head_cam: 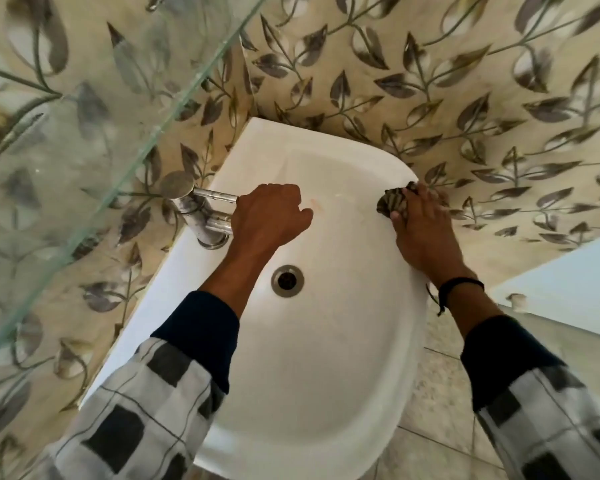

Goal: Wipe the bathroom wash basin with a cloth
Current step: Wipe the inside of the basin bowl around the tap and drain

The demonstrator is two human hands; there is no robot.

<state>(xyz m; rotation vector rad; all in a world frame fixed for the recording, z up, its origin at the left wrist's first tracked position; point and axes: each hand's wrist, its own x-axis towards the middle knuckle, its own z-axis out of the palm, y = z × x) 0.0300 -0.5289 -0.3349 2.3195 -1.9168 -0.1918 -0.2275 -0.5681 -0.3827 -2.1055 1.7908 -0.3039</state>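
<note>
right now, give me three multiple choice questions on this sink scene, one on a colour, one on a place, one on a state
1. What colour is the oval ceramic wash basin?
A white
B green
C black

2. Where is the dark striped cloth?
A on the floor
B on the basin's rim
C draped over a sleeve

3. What is the left hand doing?
A hanging open
B gripping the chrome metal tap
C holding the cloth

Answers:
1 A, bowl and rim are plainly white.
2 B, the right hand holds it against the rim.
3 B, its fingers curl round the tap's spout.
</note>
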